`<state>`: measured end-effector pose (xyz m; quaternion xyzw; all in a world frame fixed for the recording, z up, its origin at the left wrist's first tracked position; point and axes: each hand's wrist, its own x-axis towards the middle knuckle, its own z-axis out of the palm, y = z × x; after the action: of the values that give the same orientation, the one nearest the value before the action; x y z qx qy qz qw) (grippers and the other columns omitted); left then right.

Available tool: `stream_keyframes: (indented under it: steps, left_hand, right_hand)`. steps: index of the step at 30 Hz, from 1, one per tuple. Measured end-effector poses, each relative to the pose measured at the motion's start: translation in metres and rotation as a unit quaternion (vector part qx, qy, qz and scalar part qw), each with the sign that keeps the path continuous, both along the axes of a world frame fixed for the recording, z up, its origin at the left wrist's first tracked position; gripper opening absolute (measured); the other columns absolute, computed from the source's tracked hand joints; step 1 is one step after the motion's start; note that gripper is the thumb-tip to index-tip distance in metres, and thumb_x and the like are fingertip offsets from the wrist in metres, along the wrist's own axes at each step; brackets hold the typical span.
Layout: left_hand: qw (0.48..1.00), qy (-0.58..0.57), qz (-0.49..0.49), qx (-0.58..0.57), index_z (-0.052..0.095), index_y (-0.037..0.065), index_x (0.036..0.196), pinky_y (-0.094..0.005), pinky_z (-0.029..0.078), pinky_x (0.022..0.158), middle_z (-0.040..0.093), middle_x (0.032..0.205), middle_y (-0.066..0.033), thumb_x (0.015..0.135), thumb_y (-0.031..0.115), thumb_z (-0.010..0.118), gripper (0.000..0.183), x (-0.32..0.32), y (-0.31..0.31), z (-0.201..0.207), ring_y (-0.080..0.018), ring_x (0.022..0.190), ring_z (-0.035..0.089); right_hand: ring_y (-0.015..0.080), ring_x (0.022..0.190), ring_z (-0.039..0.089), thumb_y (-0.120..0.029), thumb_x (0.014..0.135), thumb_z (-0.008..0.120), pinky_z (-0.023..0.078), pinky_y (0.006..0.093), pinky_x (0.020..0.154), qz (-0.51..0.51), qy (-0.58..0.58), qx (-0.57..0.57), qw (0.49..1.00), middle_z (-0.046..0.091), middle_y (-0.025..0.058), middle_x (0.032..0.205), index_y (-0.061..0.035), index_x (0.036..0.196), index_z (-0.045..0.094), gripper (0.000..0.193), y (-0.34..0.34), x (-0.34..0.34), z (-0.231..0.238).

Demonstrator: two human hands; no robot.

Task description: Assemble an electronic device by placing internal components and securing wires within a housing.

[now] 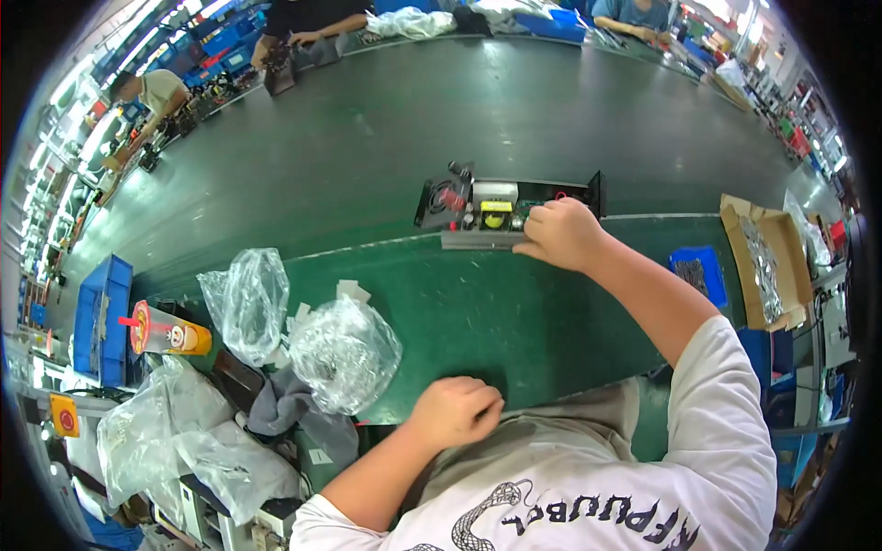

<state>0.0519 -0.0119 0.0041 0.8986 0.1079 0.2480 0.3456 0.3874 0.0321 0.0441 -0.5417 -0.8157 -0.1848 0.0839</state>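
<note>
Green bench (459,321): right grip (562,234), fingers curled closed on electronics unit (496,220).

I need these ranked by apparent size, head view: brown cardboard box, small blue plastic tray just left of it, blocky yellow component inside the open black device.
1. Brown cardboard box
2. Small blue plastic tray
3. Blocky yellow component
</note>
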Motion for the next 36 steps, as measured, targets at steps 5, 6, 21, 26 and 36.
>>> stream_keyframes:
  steps: [5,6,21,26,36]
  left_hand:
    - [0.999,0.003,0.013,-0.039,0.067,0.008,0.08,-0.0415,0.052,0.057,0.061,0.069,-0.0093,0.082,0.015,0.071,0.009,0.003,0.007,0.001,-0.0305,0.064,0.063]
    - [0.999,0.003,0.008,-0.042,0.066,0.008,0.081,-0.0416,0.052,0.057,0.061,0.069,-0.0091,0.083,0.016,0.071,0.01,0.003,0.007,0.0,-0.0304,0.064,0.063]
    - [0.99,0.077,0.004,-0.12,0.063,0.007,0.085,-0.0482,0.054,0.071,0.063,0.083,-0.0133,0.091,0.029,0.064,0.023,0.006,0.008,-0.007,-0.0357,0.079,0.065]
    - [0.994,0.053,0.014,-0.089,0.064,0.005,0.088,-0.0495,0.054,0.071,0.066,0.087,-0.0154,0.089,0.03,0.063,0.024,0.004,0.009,-0.008,-0.0378,0.081,0.066]
    - [0.998,0.012,0.055,-0.015,0.063,0.008,0.085,-0.0486,0.053,0.063,0.064,0.08,-0.0127,0.085,0.027,0.067,0.019,0.007,0.001,-0.013,-0.0367,0.073,0.066]
  right_hand:
    - [0.0321,0.081,0.068,-0.052,0.086,0.067,0.053,0.0456,0.068,-0.094,-0.01,-0.053,0.994,0.069,0.0081,0.087,-0.0095,0.085,0.072,0.043,0.101,0.032,-0.002]
    - [0.033,0.083,0.069,-0.056,0.087,0.064,0.054,0.0456,0.069,-0.118,-0.031,-0.061,0.991,0.07,0.009,0.092,-0.0087,0.089,0.073,0.048,0.12,0.04,-0.005]
    - [0.0382,0.137,0.046,-0.028,0.084,0.075,0.04,0.0482,0.113,-0.247,0.158,0.046,0.955,0.047,0.0194,0.146,-0.0109,0.146,0.044,0.071,0.255,-0.027,-0.014]
    - [0.0391,0.139,0.044,-0.011,0.08,0.076,0.035,0.0455,0.116,-0.035,0.273,-0.001,0.961,0.049,0.0203,0.147,-0.0051,0.141,0.049,0.067,0.079,-0.128,0.018]
    - [0.0306,0.136,0.047,-0.006,0.084,0.072,0.046,0.0422,0.102,-0.147,0.395,-0.048,0.906,0.046,0.0129,0.151,-0.0093,0.14,0.049,0.06,-0.142,-0.105,-0.063]
